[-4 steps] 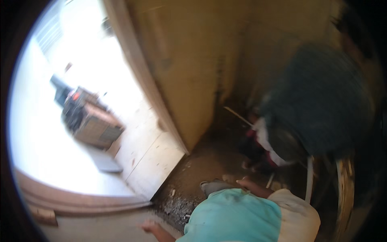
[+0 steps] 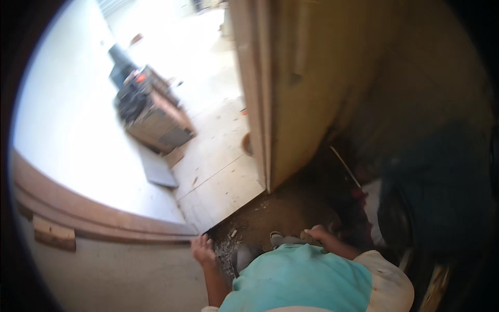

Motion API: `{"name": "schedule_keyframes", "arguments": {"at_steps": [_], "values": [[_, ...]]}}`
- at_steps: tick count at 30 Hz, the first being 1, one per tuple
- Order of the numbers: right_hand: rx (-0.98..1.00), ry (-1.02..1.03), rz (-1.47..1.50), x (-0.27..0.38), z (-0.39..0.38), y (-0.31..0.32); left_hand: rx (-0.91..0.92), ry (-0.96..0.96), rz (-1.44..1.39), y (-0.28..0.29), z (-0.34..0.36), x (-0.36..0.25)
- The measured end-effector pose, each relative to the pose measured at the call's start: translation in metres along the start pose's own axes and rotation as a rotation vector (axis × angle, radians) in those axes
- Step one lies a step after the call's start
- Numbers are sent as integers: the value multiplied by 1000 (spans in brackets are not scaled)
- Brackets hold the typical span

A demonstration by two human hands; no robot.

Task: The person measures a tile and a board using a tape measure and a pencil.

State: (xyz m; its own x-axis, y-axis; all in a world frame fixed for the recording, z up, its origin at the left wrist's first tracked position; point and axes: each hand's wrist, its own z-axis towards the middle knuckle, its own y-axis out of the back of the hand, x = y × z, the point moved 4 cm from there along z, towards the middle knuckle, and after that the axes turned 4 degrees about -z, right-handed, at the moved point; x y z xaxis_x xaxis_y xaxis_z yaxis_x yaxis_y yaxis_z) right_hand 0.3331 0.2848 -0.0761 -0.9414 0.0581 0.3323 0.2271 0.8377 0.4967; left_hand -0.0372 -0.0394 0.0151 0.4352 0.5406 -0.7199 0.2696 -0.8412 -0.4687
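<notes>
My left hand hangs free with loosely bent fingers apart, beside the lower end of the wooden door frame. Nothing shows in it. My right hand is at the right of my turquoise-and-cream shirt, its fingers curled; whatever they hold, if anything, is hidden. Below my hands, my feet stand on a dark, dirty floor with grit along the threshold.
A bright doorway shows a tiled floor with a battered box and dark bags. A yellow wall, dark fabric, a thin stick and wooden strips are at right. A wood block lies at left.
My view has turned, so the doorway and box sit farther right and higher. My left hand has risen toward the door frame, its fingers still apart.
</notes>
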Motion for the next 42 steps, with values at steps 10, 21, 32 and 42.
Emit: {"name": "schedule_keyframes", "arguments": {"at_steps": [10,21,32,42], "values": [[414,439,141,407,16,-11,372,493,401,-165,66,21],[390,451,341,748,37,12,620,547,426,-376,261,-96],[503,457,373,931,91,132,649,487,470,-570,427,-155],[565,455,610,1102,241,278,980,211,762,-843,556,-124]]}}
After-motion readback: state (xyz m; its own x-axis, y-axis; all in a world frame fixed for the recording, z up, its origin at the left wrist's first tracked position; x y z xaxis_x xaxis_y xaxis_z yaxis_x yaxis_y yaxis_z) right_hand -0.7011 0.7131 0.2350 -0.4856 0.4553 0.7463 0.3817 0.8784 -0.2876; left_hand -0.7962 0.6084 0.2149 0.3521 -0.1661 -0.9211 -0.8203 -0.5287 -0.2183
